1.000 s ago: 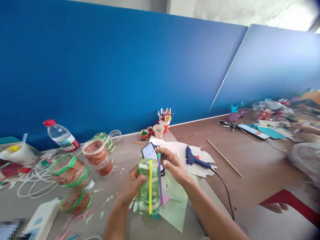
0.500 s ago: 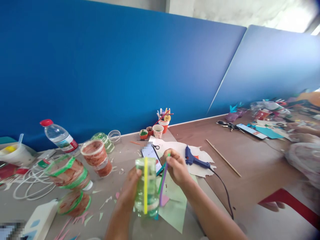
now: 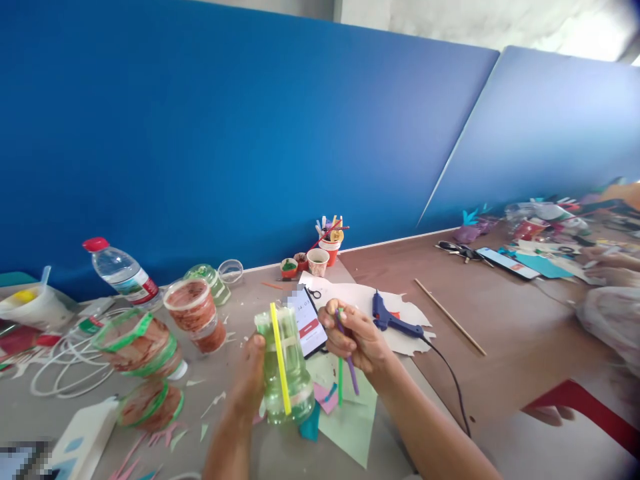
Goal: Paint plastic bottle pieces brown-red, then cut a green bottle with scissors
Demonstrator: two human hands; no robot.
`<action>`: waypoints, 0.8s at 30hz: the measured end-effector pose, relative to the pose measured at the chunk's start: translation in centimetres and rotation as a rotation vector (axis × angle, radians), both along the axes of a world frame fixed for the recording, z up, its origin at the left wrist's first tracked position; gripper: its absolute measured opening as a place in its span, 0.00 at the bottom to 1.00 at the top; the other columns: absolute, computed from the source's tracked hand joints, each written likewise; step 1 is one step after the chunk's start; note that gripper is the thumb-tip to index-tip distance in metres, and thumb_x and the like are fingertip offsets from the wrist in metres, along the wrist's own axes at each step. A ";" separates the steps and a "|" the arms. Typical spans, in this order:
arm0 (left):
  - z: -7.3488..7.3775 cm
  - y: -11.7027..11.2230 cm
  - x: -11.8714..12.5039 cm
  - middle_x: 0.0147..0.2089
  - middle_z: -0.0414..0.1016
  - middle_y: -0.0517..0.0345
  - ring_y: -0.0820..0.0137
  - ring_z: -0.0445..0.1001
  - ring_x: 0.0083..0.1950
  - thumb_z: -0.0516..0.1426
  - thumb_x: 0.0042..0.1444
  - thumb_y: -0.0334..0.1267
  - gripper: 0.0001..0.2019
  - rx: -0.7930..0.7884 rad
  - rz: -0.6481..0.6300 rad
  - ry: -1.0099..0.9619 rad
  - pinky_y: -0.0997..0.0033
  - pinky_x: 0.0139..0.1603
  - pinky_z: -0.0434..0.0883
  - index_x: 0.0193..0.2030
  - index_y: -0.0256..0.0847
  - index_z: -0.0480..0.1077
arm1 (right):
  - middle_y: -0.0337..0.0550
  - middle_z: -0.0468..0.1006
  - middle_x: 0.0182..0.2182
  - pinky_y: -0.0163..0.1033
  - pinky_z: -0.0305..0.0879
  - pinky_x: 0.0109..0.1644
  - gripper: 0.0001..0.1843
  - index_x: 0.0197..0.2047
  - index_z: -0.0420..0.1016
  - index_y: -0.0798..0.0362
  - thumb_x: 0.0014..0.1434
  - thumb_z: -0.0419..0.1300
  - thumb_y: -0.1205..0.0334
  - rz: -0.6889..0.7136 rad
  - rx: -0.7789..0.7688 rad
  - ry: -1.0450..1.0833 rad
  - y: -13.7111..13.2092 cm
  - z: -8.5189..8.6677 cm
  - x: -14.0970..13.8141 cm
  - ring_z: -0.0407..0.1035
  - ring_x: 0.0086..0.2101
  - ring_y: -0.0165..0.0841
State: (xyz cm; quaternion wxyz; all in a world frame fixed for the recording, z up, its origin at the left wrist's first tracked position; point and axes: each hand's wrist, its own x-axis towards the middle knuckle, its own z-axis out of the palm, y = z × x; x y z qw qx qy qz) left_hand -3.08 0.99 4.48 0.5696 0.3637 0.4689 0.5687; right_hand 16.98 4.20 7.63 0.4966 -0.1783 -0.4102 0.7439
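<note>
Translucent green plastic jar (image 3: 296, 363) leans slightly left at its top, with a flat yellow strip (image 3: 281, 360) running down its near side. Left hand (image 3: 247, 373) is curled around the jar's left side, thumb visible, other fingers mostly hidden. Right hand (image 3: 359, 337), just right of the jar, is closed in a pinch on a slim purple strip (image 3: 353, 377) and slim green strip (image 3: 341, 385), both hanging downward. Black phone with lit screen (image 3: 309, 325) lies behind-right of the jar; dark-blue glue gun (image 3: 395, 321), farther right. Jar-base contact with grey bench (image 3: 275, 457): cannot tell.
</note>
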 end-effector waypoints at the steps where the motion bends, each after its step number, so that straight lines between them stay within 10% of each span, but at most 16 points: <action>1: 0.1 0.0 0.0 0.28 0.78 0.49 0.58 0.77 0.31 0.63 0.44 0.64 0.27 0.039 -0.010 0.063 0.64 0.30 0.73 0.35 0.39 0.79 | 0.33 0.66 0.27 0.30 0.43 0.18 0.18 0.37 0.68 0.49 0.51 0.68 0.48 -0.022 0.019 0.012 -0.1 0.0 0.1 0.42 0.15 0.19; 10: 2.0 -0.7 0.7 0.41 0.79 0.53 0.62 0.75 0.38 0.61 0.53 0.50 0.21 0.182 -0.292 0.384 0.67 0.40 0.71 0.51 0.43 0.72 | 0.36 0.65 0.24 0.35 0.55 0.26 0.17 0.44 0.79 0.51 0.54 0.67 0.52 -0.287 0.362 -0.465 -2.1 1.4 -0.1 0.57 0.24 0.28; 20: 3.2 -1.3 1.3 0.33 0.78 0.57 0.65 0.73 0.32 0.62 0.51 0.48 0.19 0.039 -0.124 0.516 0.70 0.32 0.68 0.46 0.41 0.73 | 0.35 0.63 0.22 0.33 0.54 0.24 0.15 0.27 0.69 0.53 0.60 0.63 0.52 -0.337 0.437 -0.466 -2.6 1.8 0.7 0.55 0.22 0.27; 24: 3.0 -0.9 -0.2 0.31 0.78 0.54 0.61 0.77 0.36 0.61 0.49 0.59 0.22 0.021 0.244 0.362 0.68 0.33 0.72 0.35 0.39 0.74 | 0.37 0.63 0.24 0.34 0.54 0.23 0.13 0.29 0.68 0.51 0.60 0.63 0.53 -0.365 0.499 -0.123 -3.3 2.4 2.0 0.55 0.21 0.27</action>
